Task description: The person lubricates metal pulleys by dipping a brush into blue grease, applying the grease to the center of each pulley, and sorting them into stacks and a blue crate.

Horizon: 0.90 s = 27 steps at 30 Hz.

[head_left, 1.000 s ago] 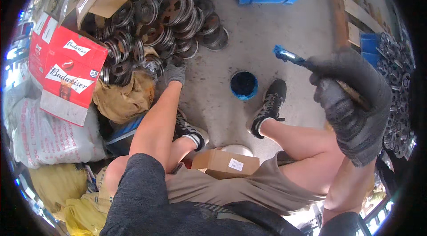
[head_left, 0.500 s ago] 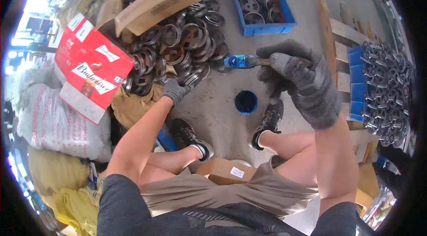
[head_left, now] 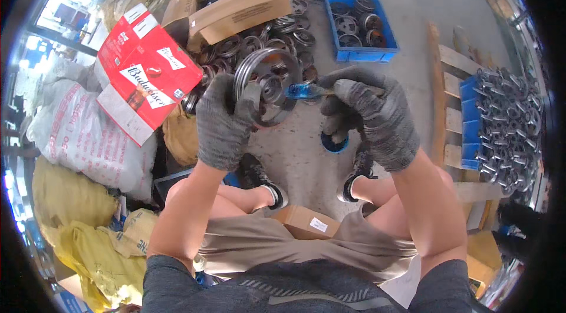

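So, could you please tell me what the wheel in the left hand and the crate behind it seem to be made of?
Round grooved grey wheel: probably cast metal, dull grey with a faint sheen. Blue rectangular crate: likely moulded plastic, going by its uniform saturated colour.

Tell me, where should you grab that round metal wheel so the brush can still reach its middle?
By the rim, from its left side, as the left hand does now. The metal pulley wheel stands on edge, facing the person, so holding the rim leaves the hub clear for the blue-tipped brush in the right hand.
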{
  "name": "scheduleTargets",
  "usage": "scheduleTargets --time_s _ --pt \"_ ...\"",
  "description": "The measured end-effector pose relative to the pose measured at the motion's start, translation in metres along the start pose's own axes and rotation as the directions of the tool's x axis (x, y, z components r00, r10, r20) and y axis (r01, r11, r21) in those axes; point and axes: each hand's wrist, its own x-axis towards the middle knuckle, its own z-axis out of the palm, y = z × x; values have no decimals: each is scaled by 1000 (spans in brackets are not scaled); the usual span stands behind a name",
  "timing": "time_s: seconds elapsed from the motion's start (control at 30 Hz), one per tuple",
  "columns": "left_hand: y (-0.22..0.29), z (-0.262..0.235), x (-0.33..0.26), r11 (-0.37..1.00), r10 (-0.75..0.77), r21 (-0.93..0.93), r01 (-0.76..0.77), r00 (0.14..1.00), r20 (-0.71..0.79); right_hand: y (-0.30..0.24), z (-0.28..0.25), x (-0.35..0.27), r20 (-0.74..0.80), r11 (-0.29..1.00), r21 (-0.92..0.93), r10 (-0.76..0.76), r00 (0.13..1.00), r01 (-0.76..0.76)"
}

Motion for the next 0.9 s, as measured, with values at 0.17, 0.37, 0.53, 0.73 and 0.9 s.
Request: scheduleTargets --time_s 0.17,0.37,0.53,0.73,0.9 --pt "-18 6 -7 909 389 197 -367 918 -83 4 15 4 -31 995 23 102 994 -101" --pt "-11 5 -6 798 554 262 -543 832 38 12 10 15 -43 988 66 140 989 -137" --pt "-18 6 -7 753 633 236 -614 774 -5 13 16 19 -51 978 138 166 985 -158" --pt "-17 7 -10 830 509 232 -507 859 56 16 21 18 -116 981 145 150 982 -133" --pt "-21 7 -10 868 468 174 -465 883 23 16 23 17 -136 963 236 167 977 -132"
